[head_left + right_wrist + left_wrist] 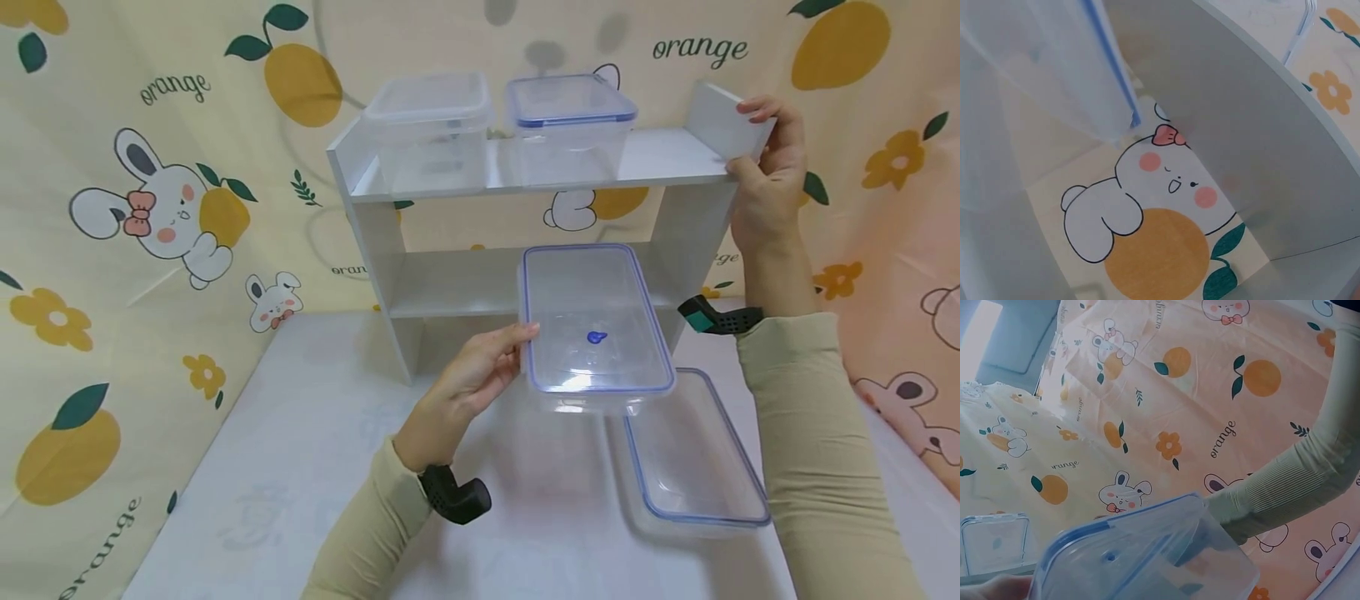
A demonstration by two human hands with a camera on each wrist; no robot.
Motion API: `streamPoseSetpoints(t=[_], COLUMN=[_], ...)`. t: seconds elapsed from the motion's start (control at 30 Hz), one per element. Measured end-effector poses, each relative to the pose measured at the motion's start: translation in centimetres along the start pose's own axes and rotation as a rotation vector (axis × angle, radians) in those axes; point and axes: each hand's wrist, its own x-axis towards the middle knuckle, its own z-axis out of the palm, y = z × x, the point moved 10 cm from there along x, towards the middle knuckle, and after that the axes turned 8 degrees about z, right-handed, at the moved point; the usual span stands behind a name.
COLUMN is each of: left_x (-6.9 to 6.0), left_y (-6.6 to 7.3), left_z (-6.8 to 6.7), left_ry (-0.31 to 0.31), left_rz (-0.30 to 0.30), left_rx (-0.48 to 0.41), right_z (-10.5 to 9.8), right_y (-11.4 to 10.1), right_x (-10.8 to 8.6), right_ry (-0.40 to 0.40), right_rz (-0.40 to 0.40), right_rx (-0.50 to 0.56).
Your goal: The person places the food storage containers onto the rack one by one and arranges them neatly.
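The left hand (480, 375) pinches the left edge of a clear lidded container (592, 321) with a blue rim, held up in front of the shelf. In the left wrist view that container (1141, 556) fills the lower middle, with part of the hand (997, 589) at the corner. At the upper right, the right hand (772, 171) grips the raised right end panel of the white shelf (450, 283). In the right wrist view, the hand is not visible; a shelf panel (1241, 125) and a blurred blue-edged container (1054, 62) show.
Two clear containers stand on the shelf's top board, one with a whitish lid (427, 100), one blue-rimmed (573, 100). Another blue-rimmed container (697, 450) lies on the white table (300, 467), below and right of the held one. A patterned cloth (225, 50) hangs behind.
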Motion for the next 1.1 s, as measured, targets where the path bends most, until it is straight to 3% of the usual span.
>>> streamPoseSetpoints(t=[0.27,0.5,1.0,1.1], left_x=[0.8,1.6,3.5,3.8], left_y=[-0.2,-0.3,-1.0,-1.0], left_z=[-0.3,-0.6,-0.5,-0.4], left_ry=[0.049,0.090,0.133,0.132], left_rz=[-0.002,0.007,0.008,0.000], left_rx=[-0.053,-0.119,-0.220,-0.214], right_z=[0.3,-0.2,0.0,-0.1], right_y=[-0.3,0.2,0.1,0.2], right_x=[-0.2,-0.1,-0.3,-0.2], right_ry=[-0.043,-0.001,-0.006,0.005], right_rz=[-0.067,0.016,-0.048,-0.028], right_rx=[-0.045,0.006,-0.032,-0.011])
